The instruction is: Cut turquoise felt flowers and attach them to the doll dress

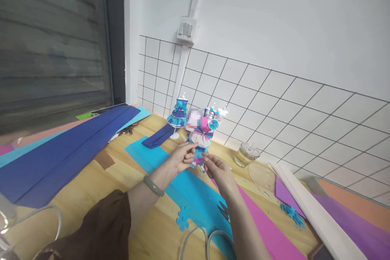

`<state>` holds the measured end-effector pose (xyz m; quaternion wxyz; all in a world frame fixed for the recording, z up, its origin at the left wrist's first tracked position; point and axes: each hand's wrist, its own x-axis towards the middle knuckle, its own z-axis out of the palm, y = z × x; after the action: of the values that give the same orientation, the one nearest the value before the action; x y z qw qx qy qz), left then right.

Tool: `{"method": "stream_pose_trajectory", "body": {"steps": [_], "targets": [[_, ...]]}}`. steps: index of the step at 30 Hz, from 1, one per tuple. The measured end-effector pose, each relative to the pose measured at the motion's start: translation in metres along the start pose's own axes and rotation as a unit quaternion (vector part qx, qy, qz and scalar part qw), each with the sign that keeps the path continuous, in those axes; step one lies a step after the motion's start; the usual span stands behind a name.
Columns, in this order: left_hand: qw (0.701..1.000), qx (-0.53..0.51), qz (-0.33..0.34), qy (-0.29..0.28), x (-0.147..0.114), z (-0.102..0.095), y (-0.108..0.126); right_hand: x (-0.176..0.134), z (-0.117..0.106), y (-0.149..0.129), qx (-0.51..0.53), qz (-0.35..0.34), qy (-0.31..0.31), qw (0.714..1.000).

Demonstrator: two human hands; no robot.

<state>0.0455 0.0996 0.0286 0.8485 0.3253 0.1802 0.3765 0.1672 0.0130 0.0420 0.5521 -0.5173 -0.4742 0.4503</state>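
A small layered crepe-paper dress point(199, 139) in white, blue and pink stands on a mini dress form on the wooden table. My left hand point(182, 157), with a bangle on its wrist, is at the dress's left side, fingers curled and tips at the skirt. At the lower right of the skirt, my right hand point(218, 170) has thumb and forefinger pinched at the blue layer. The exact bit of paper between the fingertips is too small to make out. Behind the left hand stands a second dress point(177, 115) in blue ruffles on a white stand.
Blue crepe paper point(158, 162) lies under my arms, with scissors point(224, 211) and blue flower cutouts point(183, 218) on or beside it. A glass jar point(246, 155) stands right. Navy paper point(70, 158) covers the left; a white roll point(317, 207) lies right.
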Motion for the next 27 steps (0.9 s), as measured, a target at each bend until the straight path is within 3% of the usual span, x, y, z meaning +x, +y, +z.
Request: {"method": "stream_pose_trajectory", "body": {"steps": [3,7,11,14,17,27], "targets": [[1.000,-0.001,0.001,-0.006,0.001,-0.002,-0.001,-0.009,-0.004,-0.003,-0.153,0.034,-0.103,0.982],[1.000,0.003,0.012,-0.012,0.002,-0.005,-0.003,-0.022,0.001,0.005,-0.318,0.075,-0.242,0.914],[0.999,-0.002,0.038,-0.004,0.002,-0.005,-0.004,-0.029,0.014,0.018,-0.477,0.075,-0.270,0.833],[0.999,0.001,0.045,0.001,0.001,-0.003,-0.004,-0.031,0.022,0.022,-0.541,0.077,-0.254,0.798],[0.998,-0.009,0.052,0.018,0.001,-0.002,-0.004,-0.032,0.025,0.023,-0.557,0.079,-0.252,0.788],[0.998,-0.045,0.038,0.027,-0.002,-0.001,-0.001,-0.027,0.017,0.021,-0.534,0.074,-0.287,0.792]]}}
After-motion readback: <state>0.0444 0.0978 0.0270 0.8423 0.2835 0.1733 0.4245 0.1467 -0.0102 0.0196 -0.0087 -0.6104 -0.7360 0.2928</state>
